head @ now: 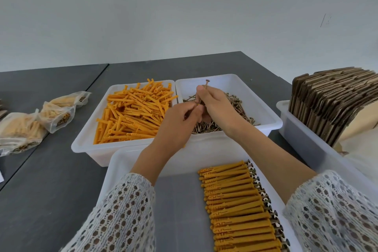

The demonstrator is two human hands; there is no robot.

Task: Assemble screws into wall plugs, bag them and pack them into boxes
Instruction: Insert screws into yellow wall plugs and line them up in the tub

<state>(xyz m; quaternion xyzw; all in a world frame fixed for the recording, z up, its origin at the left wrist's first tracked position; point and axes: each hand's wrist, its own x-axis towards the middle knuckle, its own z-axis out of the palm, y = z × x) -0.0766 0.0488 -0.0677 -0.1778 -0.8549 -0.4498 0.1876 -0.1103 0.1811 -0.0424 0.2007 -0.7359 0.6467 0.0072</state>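
Screws (216, 120) lie heaped in a white tub (263, 106) at the middle of the table (51, 180). Over that tub the right hand (214, 104) pinches one screw (205, 87) upright, head up, between thumb and fingers. The left hand (180, 120) sits close beside it, fingers curled; what it holds cannot be made out. The two hands nearly touch. Just left of the screw tub, a second tub (86, 139) holds loose orange plugs (133, 112). Nearer the person, a tray (122, 161) carries a neat row of plugs with screws already in (241, 206), heads pointing right; its left half is bare. Clear bags (41, 120) of plugs lie at the table's left, with dark print too blurred to read. At the right edge, a bin (302, 135) holds flat cardboard boxes (331, 100) on edge. Dark grey table meets a plain pale wall (184, 6) behind; a seam runs between two tabletops on the left. White open-knit sleeves (122, 210) cover both forearms.
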